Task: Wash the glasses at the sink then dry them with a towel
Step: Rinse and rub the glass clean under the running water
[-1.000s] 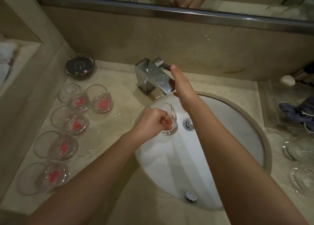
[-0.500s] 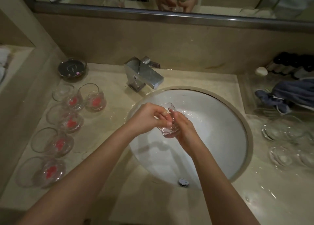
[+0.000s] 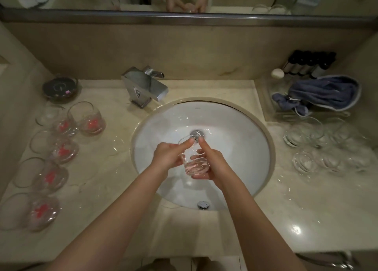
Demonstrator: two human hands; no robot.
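Both hands have come away from the square chrome tap [image 3: 146, 86] and now meet low over the round white sink basin [image 3: 235, 127], set in the beige marble counter [image 3: 114, 180]. Left hand [image 3: 169, 157] and right hand [image 3: 212, 164] each curl round one small clear drinking glass [image 3: 194, 162], thumbs on its rim, above the drain. Red-marked glasses [image 3: 61, 148] wait at the left; a folded blue towel [image 3: 327, 92] lies right.

White sink [image 3: 235, 131], greyish-blue towel [image 3: 325, 92], red-marked glasses [image 3: 90, 121]
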